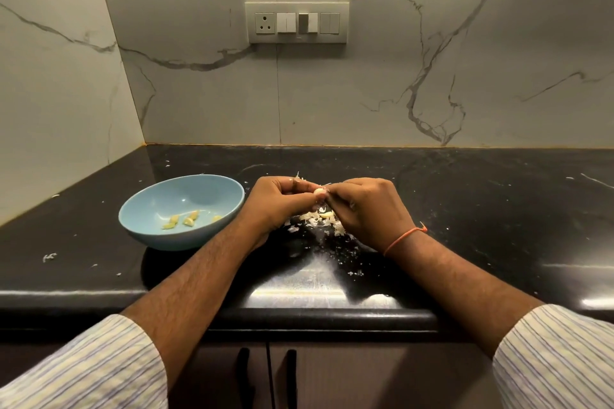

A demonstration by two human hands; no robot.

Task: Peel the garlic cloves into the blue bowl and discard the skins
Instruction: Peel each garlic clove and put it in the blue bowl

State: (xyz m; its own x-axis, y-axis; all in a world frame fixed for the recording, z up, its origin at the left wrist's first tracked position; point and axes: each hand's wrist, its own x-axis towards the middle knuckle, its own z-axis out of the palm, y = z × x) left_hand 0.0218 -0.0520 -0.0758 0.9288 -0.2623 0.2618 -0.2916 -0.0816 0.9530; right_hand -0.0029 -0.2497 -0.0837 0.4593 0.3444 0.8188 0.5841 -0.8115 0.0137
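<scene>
- Striped sleeves (83,372) frame the bottom edge, above cupboard doors (265,375).
- Left hand (275,201) and right hand (365,209) both pinch one garlic clove (318,191) above the black counter (498,209).
- Loose skins (319,219) lie under the hands.
- Blue bowl (149,209), left of the hands, holds peeled cloves (186,220).

We see our left hand (277,201) and right hand (363,209) pinching 1 pale garlic clove (318,191) between them above a heap of papery white skins (317,219) on the glossy black stone counter (481,209). Just left sits the shallow blue bowl (159,197), holding 4 peeled yellowish cloves (189,219).
</scene>
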